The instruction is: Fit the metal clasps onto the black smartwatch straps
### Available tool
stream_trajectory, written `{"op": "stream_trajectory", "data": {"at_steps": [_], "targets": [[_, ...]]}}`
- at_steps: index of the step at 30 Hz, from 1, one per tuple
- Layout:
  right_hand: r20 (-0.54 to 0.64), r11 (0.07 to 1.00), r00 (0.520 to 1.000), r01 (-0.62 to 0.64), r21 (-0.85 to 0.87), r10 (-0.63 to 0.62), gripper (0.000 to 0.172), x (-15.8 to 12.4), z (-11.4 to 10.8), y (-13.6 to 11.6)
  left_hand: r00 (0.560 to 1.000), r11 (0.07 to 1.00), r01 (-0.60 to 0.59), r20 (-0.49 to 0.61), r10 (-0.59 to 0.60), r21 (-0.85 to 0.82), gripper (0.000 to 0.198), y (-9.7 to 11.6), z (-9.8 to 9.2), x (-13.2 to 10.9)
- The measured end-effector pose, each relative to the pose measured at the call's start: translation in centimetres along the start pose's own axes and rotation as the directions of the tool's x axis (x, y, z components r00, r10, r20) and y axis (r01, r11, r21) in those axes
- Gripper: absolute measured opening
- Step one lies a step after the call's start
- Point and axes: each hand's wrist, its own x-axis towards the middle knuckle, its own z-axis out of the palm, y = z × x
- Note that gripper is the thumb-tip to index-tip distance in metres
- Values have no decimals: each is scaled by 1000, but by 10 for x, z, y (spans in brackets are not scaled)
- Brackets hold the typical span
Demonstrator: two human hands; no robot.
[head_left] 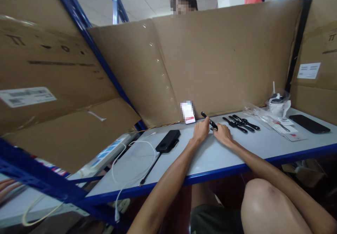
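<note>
Both my hands meet over the middle of the white shelf-table [210, 156]. My left hand [201, 130] and my right hand [222, 134] are both closed on a black watch with its strap [209, 120], which lies slanted between them just above the table. To the right of it, three more black watches [240, 122] lie side by side on the table.
A black power bank [168, 141] with a black cable and a looping white cable [134, 164] lie to the left. A small white card [188, 113] leans on the cardboard wall [210, 58]. Clear bags [276, 104], paper cards and a black phone [309, 123] sit at right. A person is behind the cardboard.
</note>
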Motion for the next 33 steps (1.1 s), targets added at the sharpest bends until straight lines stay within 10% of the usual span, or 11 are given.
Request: {"op": "stream_trajectory", "data": {"at_steps": [21, 33], "targets": [[15, 999, 1000, -18, 47, 17, 29, -2, -3, -4, 998, 988, 43, 42, -37, -147, 31, 1, 10, -1], [38, 999, 999, -36, 19, 36, 30, 0, -1, -2, 998, 998, 18, 59, -22, 68, 33, 10, 2, -3]]}}
